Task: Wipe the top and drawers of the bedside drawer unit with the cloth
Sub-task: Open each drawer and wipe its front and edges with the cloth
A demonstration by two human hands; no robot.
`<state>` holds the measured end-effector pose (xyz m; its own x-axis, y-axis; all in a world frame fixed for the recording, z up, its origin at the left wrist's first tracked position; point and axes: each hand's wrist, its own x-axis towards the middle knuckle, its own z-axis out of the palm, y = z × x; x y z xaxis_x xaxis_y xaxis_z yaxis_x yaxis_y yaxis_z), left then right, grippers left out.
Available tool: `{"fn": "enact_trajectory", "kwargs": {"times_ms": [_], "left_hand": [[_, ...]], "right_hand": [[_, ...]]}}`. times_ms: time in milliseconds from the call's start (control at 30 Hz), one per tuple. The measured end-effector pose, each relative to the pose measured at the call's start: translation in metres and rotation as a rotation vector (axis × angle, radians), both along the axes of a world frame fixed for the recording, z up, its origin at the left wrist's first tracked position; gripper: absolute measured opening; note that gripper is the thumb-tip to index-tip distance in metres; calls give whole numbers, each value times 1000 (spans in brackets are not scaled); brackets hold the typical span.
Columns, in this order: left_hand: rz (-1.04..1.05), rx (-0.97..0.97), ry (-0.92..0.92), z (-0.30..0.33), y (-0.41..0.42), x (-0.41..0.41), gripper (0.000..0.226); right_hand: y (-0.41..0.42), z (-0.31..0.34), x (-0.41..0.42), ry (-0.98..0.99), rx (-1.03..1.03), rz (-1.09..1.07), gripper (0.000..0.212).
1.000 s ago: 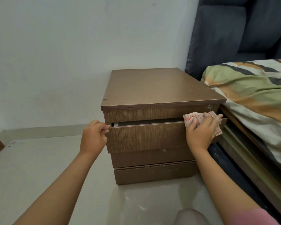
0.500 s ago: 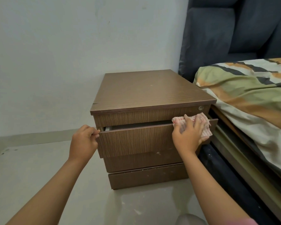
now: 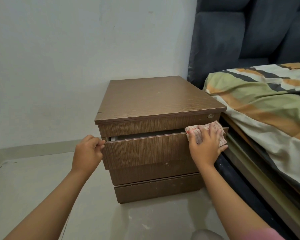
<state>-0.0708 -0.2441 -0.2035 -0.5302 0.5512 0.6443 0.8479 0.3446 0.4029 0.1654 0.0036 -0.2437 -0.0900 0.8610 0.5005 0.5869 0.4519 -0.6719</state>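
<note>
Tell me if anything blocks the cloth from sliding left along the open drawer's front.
Nothing visible does. The right hand presses the cloth at the drawer front's right end; the face is bare up to the left hand gripping its left edge.

Soft, even, fairly dim indoor light falls without glare, leaving a faint sheen on the drawer unit's top (image 3: pixel 156 99), gentle shadow under its overhang, sharp focus throughout, and wide-angle bending toward the edges.
</note>
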Motion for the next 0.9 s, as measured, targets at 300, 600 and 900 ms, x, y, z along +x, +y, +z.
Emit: {"fn": "enact_trajectory", "kwargs": {"times_ms": [300, 600, 900], "left_hand": [[-28, 4, 14, -1, 8, 9, 11], [-9, -8, 22, 1, 1, 1, 11], [0, -5, 21, 0, 0, 2, 10]], "right_hand": [[28, 3, 46, 16, -74, -60, 44], [47, 8, 44, 389, -120, -95, 41], [18, 2, 20, 587, -148, -95, 47]]}}
